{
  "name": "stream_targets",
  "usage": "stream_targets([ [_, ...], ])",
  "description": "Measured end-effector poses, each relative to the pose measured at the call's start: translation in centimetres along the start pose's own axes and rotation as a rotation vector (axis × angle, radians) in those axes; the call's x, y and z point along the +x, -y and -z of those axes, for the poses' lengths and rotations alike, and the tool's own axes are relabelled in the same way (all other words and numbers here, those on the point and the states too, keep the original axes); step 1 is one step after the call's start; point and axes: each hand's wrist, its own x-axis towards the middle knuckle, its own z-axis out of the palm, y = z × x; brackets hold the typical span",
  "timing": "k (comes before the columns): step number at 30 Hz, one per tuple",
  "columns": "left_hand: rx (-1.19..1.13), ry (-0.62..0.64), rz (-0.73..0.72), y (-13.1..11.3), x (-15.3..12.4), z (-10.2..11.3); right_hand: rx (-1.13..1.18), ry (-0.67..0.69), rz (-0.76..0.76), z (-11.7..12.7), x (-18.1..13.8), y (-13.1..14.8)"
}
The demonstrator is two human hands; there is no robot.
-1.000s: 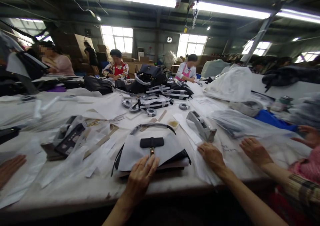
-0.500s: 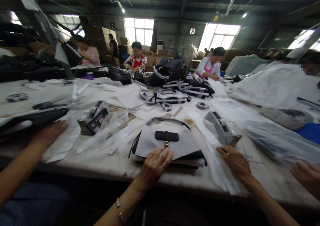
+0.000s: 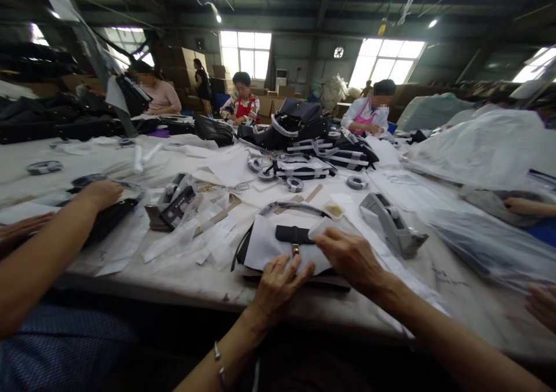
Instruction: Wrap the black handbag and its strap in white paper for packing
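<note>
A black handbag [image 3: 256, 230] with a white sheet [image 3: 264, 247] over its front lies in front of me. On it are a black strap tab [image 3: 284, 233] and a gold-coloured clasp [image 3: 295, 250]; its wrapped handle [image 3: 295, 205] arches at the back. My left hand [image 3: 280, 282] lies on the lower front beside the clasp, fingers spread, holding nothing. Over the bag's right side, my right hand [image 3: 347, 256] pinches a thin whitish piece [image 3: 324, 227] at the tab's right end. Whether that piece is paper or film is unclear.
Tape dispensers [image 3: 393, 227] [image 3: 167, 207] flank the bag, and a small dish [image 3: 333, 209] sits behind it. Wrapped black bags [image 3: 304, 120] are piled farther back. A co-worker's hand [image 3: 102, 194] works on a dark bag at left; another person's hand [image 3: 542, 305] shows at right.
My right hand has moved left from the white strips onto the bag, now with a thin whitish piece. My left hand stays on the bag. The left co-worker's arm has moved.
</note>
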Motion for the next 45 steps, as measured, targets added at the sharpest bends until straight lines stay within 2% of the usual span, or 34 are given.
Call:
stream_targets([
  [2,-0.009,-0.015,-0.011,0.1,-0.1,0.1,-0.023,0.227,0.038,-0.7,0.2,1.9],
  [4,-0.021,-0.027,-0.010,0.1,-0.1,0.2,-0.014,0.365,-0.007,-0.8,0.0,2.7],
  [7,-0.044,-0.025,0.015,0.0,0.0,0.3,0.127,0.454,-0.028,0.0,-0.8,2.5],
  [10,-0.054,-0.022,0.022,0.0,0.1,0.4,0.303,0.483,-0.001,0.6,-1.5,2.3],
  [14,-0.029,0.033,0.016,-0.1,0.1,0.4,0.449,0.435,-0.004,0.6,-1.2,2.3],
  [16,-0.022,0.052,0.026,-0.2,0.1,0.4,0.551,0.392,-0.099,0.8,-0.8,1.3],
  [18,-0.022,0.040,0.031,-0.2,0.1,0.3,0.583,0.295,-0.259,1.1,-0.6,-0.9],
  [21,-0.034,0.007,0.031,-0.2,0.0,0.1,0.399,0.110,-0.406,0.7,-0.7,-5.3],
  [22,-0.037,0.003,0.030,-0.2,0.0,0.1,0.346,0.111,-0.423,0.1,-0.8,-6.6],
  [25,-0.039,0.002,0.022,-0.2,-0.1,0.0,0.327,0.237,-0.478,-2.8,-0.5,-9.4],
  [27,-0.032,-0.012,0.021,-0.1,-0.1,-0.1,0.339,0.274,-0.497,-4.6,-0.1,-10.1],
  [29,-0.029,-0.019,0.026,-0.1,-0.1,-0.1,0.352,0.261,-0.529,-5.3,0.3,-10.4],
  [32,-0.037,-0.025,0.033,-0.1,0.0,0.0,0.376,0.181,-0.617,-4.1,0.7,-10.8],
  [34,-0.048,-0.027,0.027,-0.1,0.1,0.2,0.375,0.053,-0.651,-2.7,1.1,-11.0],
  [36,-0.054,-0.027,0.022,0.0,0.1,0.2,0.366,-0.096,-0.597,-1.9,1.9,-11.0],
  [38,-0.056,-0.027,0.015,0.0,0.1,0.3,0.354,-0.220,-0.439,-2.1,3.4,-10.8],
  [40,-0.054,-0.030,0.014,0.1,0.1,0.3,0.368,-0.271,-0.250,-3.1,5.2,-10.3],
  [42,-0.049,-0.034,0.018,0.1,0.1,0.3,0.414,-0.227,-0.154,-4.3,6.9,-9.7],
  [45,-0.050,-0.045,0.021,0.1,0.1,0.3,0.453,-0.002,-0.124,-5.7,8.3,-8.6],
])
